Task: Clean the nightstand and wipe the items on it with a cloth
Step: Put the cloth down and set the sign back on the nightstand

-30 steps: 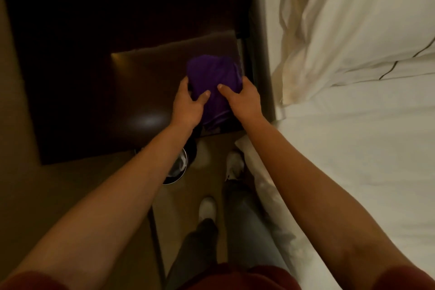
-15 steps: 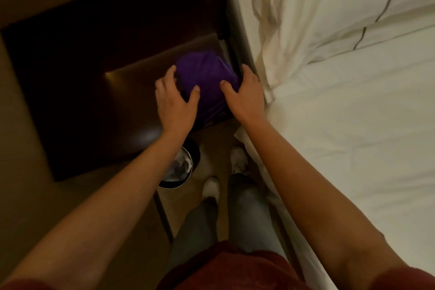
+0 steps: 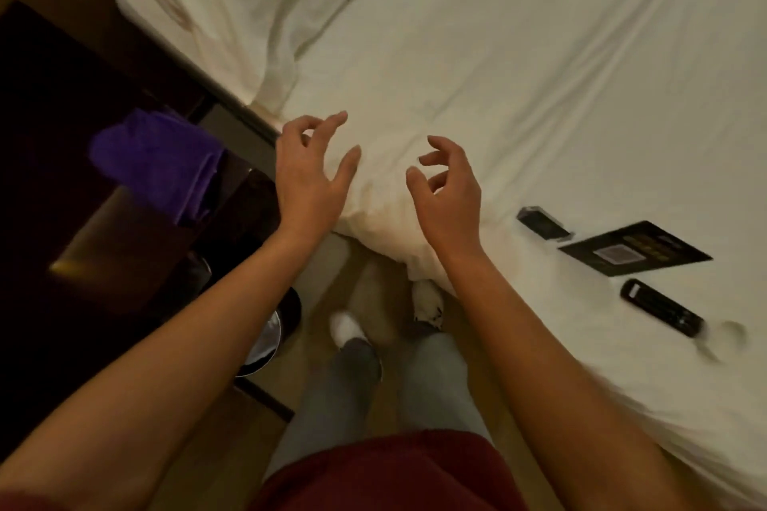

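Hands hung empty over the bed's corner at the centre of the frame: the left hand [image 3: 309, 183] had its fingers spread and loosely bent, the right hand [image 3: 450, 189] had fingers loosely curled, and neither held or touched anything that could be seen. The purple cloth [image 3: 159, 162] lay bunched at the left of the frame on the near corner of the dark nightstand [image 3: 124, 245], just beside the bed [image 3: 539, 95] and well apart from both hands. At the lower right, on the white sheet, lay three dark items: a small black box [image 3: 543, 223], a flat black card [image 3: 635, 253] with a printed square on it, and below that a remote control [image 3: 662, 313]. A blurred smear beside the remote could not be made out. Below the nightstand, near the person's feet, the rim of a small bin [image 3: 269, 338] showed.

Judging by the layout, the nightstand top looked wiped and bare apart from the cloth, with its items apparently parked on the bed. The step in hand seemed to be the turn toward those items. The next move would call for reaching right to pick one up, most likely the box as the nearest, and fetching the cloth from the left so the item could be wiped before going onto the nightstand.
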